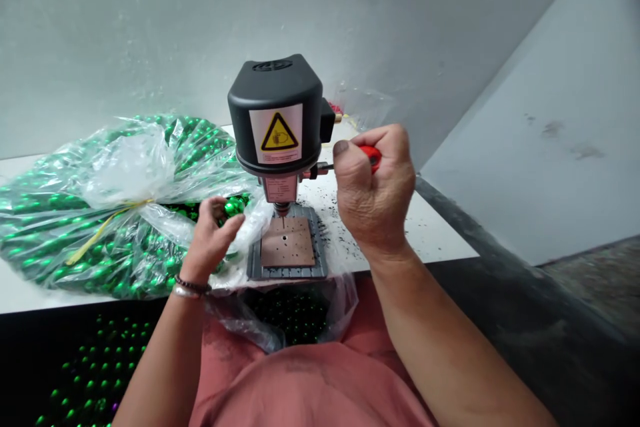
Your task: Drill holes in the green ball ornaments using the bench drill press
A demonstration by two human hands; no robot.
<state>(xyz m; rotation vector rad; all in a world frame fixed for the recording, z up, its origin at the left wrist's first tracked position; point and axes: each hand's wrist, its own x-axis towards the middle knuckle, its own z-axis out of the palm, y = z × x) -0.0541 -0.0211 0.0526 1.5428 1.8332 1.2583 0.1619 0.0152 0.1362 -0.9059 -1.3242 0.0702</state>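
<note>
A small black bench drill press (275,113) with a yellow warning label stands in front of me. My right hand (375,193) is closed around the red knob (371,155) of its side lever. Under the drill bit lies a flat brown board (287,243) with small holes, set on a grey slotted base (254,265). Left of the machine, my left hand (213,233) has curled fingers with the thumb apart from them. Shiny green beads (236,205) show right beside its fingertips, at the opening of a clear plastic bag (257,217). No bead is visible inside the hand.
A large clear bag of green beads (100,247), with a yellow tie (95,240), covers the table's left side. Dark shavings (340,233) lie right of the base. An open bag of dark green beads (290,313) sits at my lap. A wall stands behind the table.
</note>
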